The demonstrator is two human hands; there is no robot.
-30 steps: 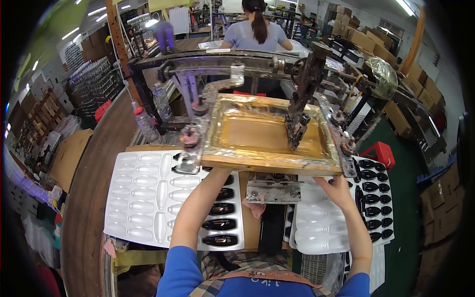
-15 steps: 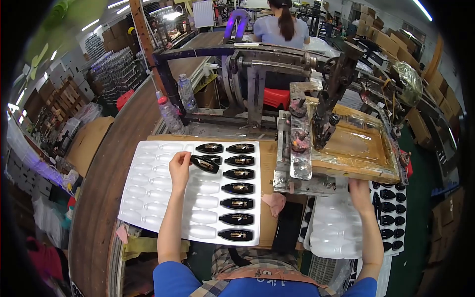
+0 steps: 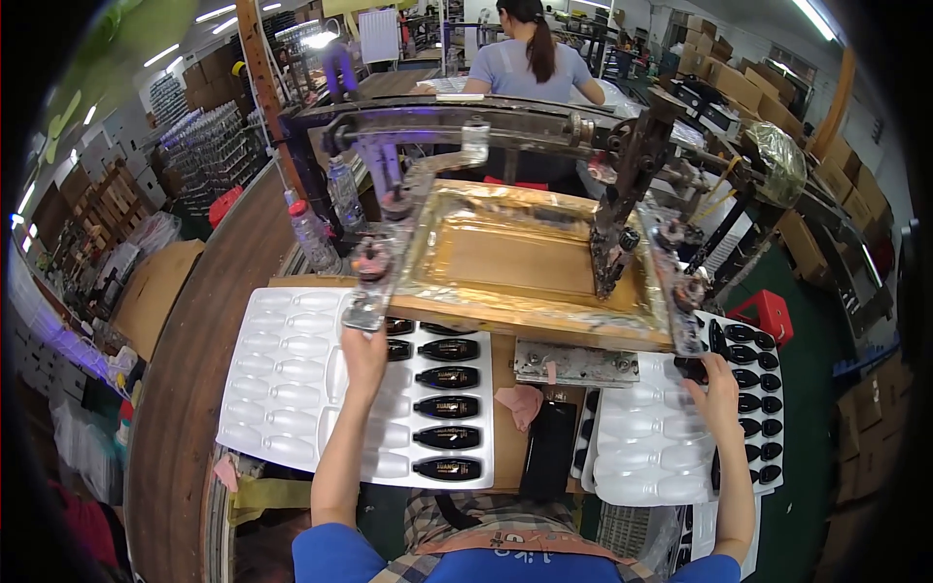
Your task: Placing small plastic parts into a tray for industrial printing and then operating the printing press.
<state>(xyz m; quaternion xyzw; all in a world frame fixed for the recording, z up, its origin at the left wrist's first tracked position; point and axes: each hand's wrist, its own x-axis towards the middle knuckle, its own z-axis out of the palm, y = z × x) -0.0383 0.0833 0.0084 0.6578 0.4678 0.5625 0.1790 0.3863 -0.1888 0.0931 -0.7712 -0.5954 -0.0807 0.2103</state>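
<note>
My left hand (image 3: 363,361) is over the left white moulded tray (image 3: 282,374), its fingertips hidden behind the left end of the screen printing frame (image 3: 525,316). Whether it holds anything cannot be seen. Dark bottle-shaped pieces with gold print, such as this black bottle (image 3: 447,407), lie in the tray's right-hand columns. My right hand (image 3: 717,396) is closed with fingertips on a black bottle (image 3: 691,369), partly seen above the right white tray (image 3: 646,437). Plain black pieces (image 3: 744,379) lie in rows beside that hand.
A metal block (image 3: 573,365) sits below the frame, with a pink cloth (image 3: 521,406) and a dark flat slab (image 3: 550,449) nearer me. Clear bottles (image 3: 313,243) stand at the back left, by a long wooden table (image 3: 185,360). A person (image 3: 530,63) sits beyond; a red stool (image 3: 763,316) is right.
The screen frame has shifted left, now spanning between the trays and covering the far printed bottles. My left hand has its fingertips out of sight; a black bottle now shows at my right fingertips.
</note>
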